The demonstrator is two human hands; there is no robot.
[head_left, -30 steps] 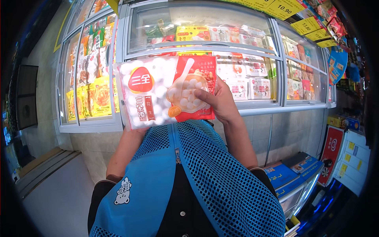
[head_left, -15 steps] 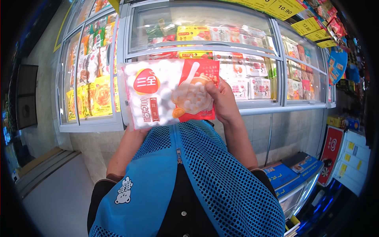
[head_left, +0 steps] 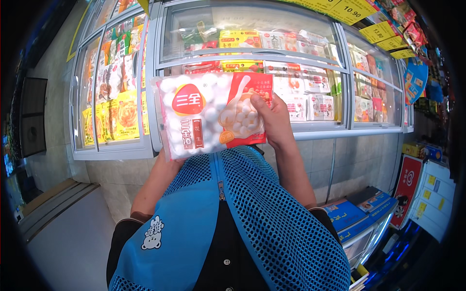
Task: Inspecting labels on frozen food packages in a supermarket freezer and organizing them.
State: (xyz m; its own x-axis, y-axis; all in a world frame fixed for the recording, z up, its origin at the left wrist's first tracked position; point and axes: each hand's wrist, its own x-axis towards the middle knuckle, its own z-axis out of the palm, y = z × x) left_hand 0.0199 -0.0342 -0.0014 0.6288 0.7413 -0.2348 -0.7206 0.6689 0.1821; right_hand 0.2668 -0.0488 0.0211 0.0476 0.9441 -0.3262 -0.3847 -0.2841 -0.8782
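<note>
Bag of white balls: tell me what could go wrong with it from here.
The bag could tip at its left end if the left hand, mostly hidden behind it, grips loosely. The right hand clasps the other end; squeezing hard might crease it. If it slips, it could hit the freezer's front rail.

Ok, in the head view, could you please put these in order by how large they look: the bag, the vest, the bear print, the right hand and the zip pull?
Largest to smallest:
1. Vest
2. Bag
3. Right hand, judged by its visible part
4. Bear print
5. Zip pull
</note>
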